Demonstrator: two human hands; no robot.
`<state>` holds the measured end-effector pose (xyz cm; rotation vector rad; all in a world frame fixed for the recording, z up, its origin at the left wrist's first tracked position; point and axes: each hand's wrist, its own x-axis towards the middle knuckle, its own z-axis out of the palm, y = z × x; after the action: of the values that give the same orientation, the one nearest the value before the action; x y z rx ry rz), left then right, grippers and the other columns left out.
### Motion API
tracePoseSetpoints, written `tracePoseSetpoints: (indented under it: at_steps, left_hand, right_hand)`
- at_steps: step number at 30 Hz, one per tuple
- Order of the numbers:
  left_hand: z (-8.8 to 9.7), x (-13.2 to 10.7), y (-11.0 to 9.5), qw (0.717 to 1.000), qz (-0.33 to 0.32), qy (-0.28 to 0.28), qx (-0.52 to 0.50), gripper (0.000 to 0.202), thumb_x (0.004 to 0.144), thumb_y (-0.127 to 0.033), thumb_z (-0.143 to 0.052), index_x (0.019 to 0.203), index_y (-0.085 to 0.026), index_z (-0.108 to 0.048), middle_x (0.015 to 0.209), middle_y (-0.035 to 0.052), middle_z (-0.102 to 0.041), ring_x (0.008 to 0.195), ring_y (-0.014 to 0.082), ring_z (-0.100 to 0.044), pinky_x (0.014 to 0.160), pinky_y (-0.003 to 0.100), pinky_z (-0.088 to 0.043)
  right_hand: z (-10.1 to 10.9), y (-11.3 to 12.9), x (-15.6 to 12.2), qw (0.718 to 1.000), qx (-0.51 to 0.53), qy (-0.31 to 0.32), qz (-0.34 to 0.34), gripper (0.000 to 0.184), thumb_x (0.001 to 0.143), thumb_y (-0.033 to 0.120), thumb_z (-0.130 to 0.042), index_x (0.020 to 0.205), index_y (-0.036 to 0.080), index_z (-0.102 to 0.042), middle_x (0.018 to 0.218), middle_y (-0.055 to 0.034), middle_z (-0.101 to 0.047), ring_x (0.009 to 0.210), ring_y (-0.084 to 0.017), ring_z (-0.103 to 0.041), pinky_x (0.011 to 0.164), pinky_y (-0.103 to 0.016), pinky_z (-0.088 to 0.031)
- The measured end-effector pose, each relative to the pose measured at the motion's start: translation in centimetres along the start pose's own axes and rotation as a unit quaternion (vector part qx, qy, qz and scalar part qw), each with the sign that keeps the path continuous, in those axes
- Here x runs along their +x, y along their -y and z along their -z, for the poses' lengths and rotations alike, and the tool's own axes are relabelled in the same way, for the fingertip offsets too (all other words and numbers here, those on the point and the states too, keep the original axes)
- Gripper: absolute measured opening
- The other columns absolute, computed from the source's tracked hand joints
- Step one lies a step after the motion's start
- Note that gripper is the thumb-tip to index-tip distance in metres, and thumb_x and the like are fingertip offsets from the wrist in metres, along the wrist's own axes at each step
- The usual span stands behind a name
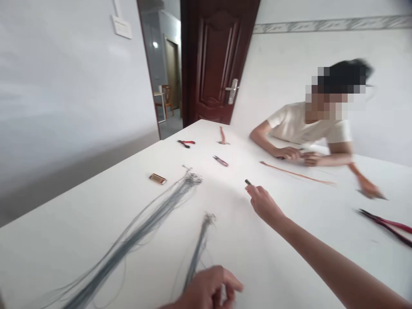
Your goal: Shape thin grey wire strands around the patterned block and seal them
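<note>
Tabletop [273,274]: left hand [209,287] partly hides strands [197,249]

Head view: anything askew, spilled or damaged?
Nothing looks spilled or broken. Slightly untidy: the longer grey bundle ends in a curled tangle at its far end, with stray strands along its length; the shorter grey bundle, by the left hand, has a similarly frizzy tip.

Bright, diffuse light washes the white tabletop [273,274], faintly shadowed left of the right hand [262,201]; blur softens the left hand [209,285].
</note>
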<state>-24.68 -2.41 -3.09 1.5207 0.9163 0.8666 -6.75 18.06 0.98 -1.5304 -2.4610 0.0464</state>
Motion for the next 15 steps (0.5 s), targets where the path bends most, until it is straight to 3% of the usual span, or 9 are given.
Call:
tracePoseSetpoints:
  at_steps: [1,3,9,15]
  left_hand:
    - [0.1,0.1,-0.2,0.999,0.002,-0.03,0.04,0.021,0.073,-0.02,-0.058,0.094,-0.017,-0.056,0.075,-0.001,-0.055,0.046,0.001,-0.03,0.044,0.016,-0.029]
    - [0.2,0.3,-0.9,0.995,-0.003,-0.034,0.095,0.022,0.072,-0.017,-0.054,0.094,-0.018,-0.055,0.073,-0.001,-0.053,0.049,0.0024,-0.032,0.048,0.016,-0.031]
    - [0.3,0.5,-2.6,0.964,-0.021,-0.026,0.265,0.024,0.076,-0.023,-0.046,0.098,-0.02,-0.056,0.076,-0.001,-0.057,0.055,0.0059,-0.042,0.054,0.016,-0.038]
    - [-1.5,0.9,-2.8,0.894,-0.093,-0.033,0.438,0.032,0.075,-0.037,-0.047,0.1,-0.02,-0.059,0.085,-0.0057,-0.061,0.066,0.0059,-0.051,0.064,0.012,-0.039]
  right_hand:
    - [0.1,-0.9,-1.7,1.0,-0.013,0.0,-0.006,0.021,0.089,0.024,-0.05,0.107,0.016,-0.055,0.103,-0.0061,-0.057,0.089,-0.017,-0.057,0.075,-0.035,-0.049]
    - [0.0,-1.9,-3.6,1.0,-0.029,-0.004,-0.009,0.018,0.088,0.025,-0.051,0.102,0.016,-0.057,0.104,-0.006,-0.057,0.09,-0.017,-0.057,0.077,-0.035,-0.048]
    - [2.0,-1.8,-6.5,0.997,-0.01,-0.075,0.001,0.025,0.088,0.028,-0.05,0.11,0.016,-0.054,0.113,-0.0073,-0.054,0.101,-0.021,-0.053,0.086,-0.043,-0.043]
    - [6.6,-1.8,-17.2,0.993,0.072,-0.095,0.018,0.035,0.09,0.021,-0.047,0.125,0.02,-0.043,0.112,-0.0066,-0.054,0.096,-0.019,-0.055,0.082,-0.04,-0.046]
